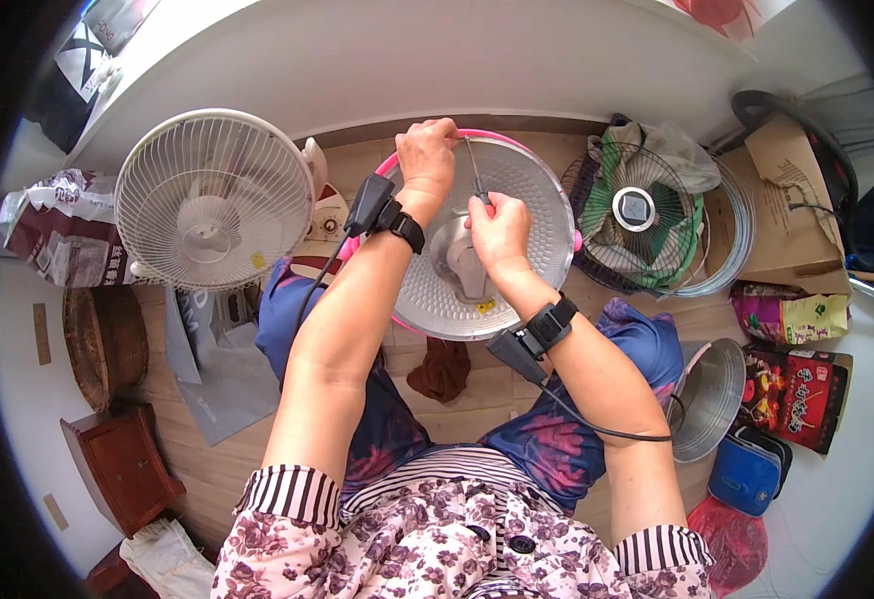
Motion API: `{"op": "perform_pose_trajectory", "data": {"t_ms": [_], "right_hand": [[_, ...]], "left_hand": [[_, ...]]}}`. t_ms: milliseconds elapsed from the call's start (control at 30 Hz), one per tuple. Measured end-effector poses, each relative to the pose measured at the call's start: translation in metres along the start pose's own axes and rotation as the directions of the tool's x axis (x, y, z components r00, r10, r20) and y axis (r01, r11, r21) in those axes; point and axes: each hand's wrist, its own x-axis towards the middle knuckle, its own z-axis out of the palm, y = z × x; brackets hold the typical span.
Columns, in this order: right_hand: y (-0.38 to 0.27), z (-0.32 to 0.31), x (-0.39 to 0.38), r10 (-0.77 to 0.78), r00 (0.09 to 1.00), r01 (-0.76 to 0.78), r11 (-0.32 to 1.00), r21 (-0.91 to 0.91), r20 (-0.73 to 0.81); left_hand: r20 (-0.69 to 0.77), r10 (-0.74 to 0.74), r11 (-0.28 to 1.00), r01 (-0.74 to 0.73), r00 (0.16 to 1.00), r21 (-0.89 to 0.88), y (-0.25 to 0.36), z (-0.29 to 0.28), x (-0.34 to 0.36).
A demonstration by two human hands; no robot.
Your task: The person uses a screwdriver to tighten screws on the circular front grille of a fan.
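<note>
The grey fan grille [517, 215] rests on her knees, pink rim at 12 o'clock. Her left hand [427, 155] pinches that rim; her right hand [500, 232] grips a screwdriver [477, 180]. A slip could gouge her fingers.

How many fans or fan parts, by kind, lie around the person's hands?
Whole white fan: 1
Grey fan grille with pink rim, held by left hand and right hand: 1
Dark fan with green blades: 1
Total: 3
</note>
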Motion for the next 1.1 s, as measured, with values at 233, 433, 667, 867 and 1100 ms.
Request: {"op": "perform_pose_trajectory", "data": {"t_ms": [233, 433, 667, 867, 1100], "right_hand": [[0.0, -0.001, 0.002, 0.0, 1.0, 0.0, 1.0, 0.008, -0.022], [-0.003, 0.001, 0.002, -0.019, 1.0, 0.019, 1.0, -0.01, -0.007], [0.001, 0.004, 0.005, -0.066, 0.997, 0.064, 0.997, -0.044, -0.034], [-0.002, -0.002, 0.007, -0.037, 0.999, 0.037, 0.998, -0.06, -0.003], [-0.006, -0.006, 0.01, -0.014, 1.0, 0.015, 0.997, -0.081, 0.012]], "left_hand": [[-0.018, 0.0, 0.999, 0.001, 1.0, 0.048, 0.002, 0.004, 0.0], [-0.031, 0.005, 0.999, -0.003, 1.0, 0.045, -0.004, 0.004, 0.001], [-0.041, -0.008, 1.0, 0.009, 0.999, 0.021, -0.003, 0.004, 0.001], [-0.022, 0.003, 0.999, -0.004, 1.0, -0.046, -0.004, 0.001, 0.002], [0.047, -0.078, 0.984, 0.085, 0.996, -0.157, -0.007, 0.0, 0.004]]}}
